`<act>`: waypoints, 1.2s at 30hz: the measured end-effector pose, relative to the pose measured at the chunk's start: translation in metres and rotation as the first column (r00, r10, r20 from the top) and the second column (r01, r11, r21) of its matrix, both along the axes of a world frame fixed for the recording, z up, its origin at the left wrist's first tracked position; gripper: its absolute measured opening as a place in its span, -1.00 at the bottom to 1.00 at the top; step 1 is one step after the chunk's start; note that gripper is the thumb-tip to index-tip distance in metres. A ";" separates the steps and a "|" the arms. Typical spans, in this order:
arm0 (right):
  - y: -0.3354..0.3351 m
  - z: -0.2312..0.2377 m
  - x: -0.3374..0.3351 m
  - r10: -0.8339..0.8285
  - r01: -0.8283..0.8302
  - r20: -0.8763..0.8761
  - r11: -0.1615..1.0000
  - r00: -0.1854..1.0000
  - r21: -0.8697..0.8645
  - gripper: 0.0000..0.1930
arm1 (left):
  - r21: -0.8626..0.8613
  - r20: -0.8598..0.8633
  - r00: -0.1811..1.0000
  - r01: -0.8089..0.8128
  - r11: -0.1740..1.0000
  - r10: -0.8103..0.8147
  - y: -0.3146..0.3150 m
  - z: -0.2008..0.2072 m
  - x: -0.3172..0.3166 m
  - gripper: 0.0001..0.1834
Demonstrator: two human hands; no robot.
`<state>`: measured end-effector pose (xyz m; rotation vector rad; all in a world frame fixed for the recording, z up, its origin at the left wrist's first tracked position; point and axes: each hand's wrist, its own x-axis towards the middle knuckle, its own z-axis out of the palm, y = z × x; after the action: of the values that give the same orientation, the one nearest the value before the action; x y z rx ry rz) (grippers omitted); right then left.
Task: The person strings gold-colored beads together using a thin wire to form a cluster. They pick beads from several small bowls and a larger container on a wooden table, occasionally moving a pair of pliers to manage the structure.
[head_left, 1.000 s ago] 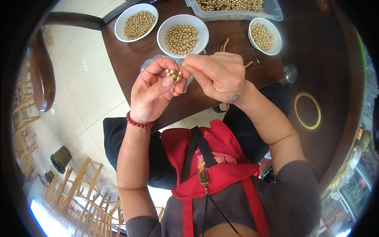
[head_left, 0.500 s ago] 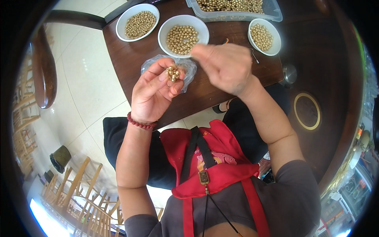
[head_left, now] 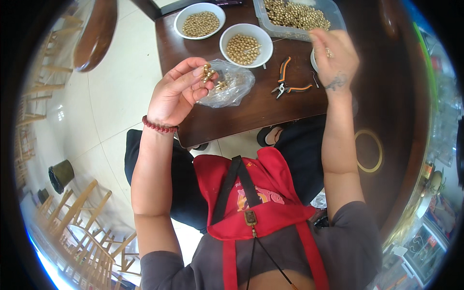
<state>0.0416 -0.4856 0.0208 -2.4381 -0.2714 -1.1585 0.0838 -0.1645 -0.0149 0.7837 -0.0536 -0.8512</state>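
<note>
Head view: gripping bead cluster (head_left: 208, 74) with left hand (head_left: 176, 87), by left edge of bag (head_left: 238, 84). Holding right hand (head_left: 337, 58) closed at fingertips, partly covering small bowl (head_left: 313, 61); can't tell on what. On table (head_left: 220, 121): pliers (head_left: 283, 77).

The scene is brightly and fairly evenly lit. The pale floor (head_left: 113, 116) is rendered almost white in places, and a small glint is thrown back near its left side. Along the lower left rim, a bluish-white patch of glare (head_left: 48, 263) is burnt out. Soft sheen is carried by the dark tabletop (head_left: 232, 118), and highlights are caught on the gold beads (head_left: 241, 46). Detail is nearly swallowed in the black trousers (head_left: 302, 145). The pliers (head_left: 282, 87) are rendered crisply, while the right grip (head_left: 335, 58) is softened by blur. The view is ringed in black; the wooden chairs (head_left: 79, 205) are bent and stretched, and the right edge is hazed.
</note>
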 end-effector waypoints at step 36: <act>0.025 0.178 -0.164 0.318 -0.041 -0.431 0.841 0.844 0.540 -0.94 | 0.027 0.999 -0.002 -0.633 0.773 -0.036 0.034 0.037 -0.054 -0.76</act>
<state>-0.1223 -0.4602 0.1991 -2.0694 -0.0231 -0.3892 0.0294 -0.1308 0.0222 1.7374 -0.9390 0.3937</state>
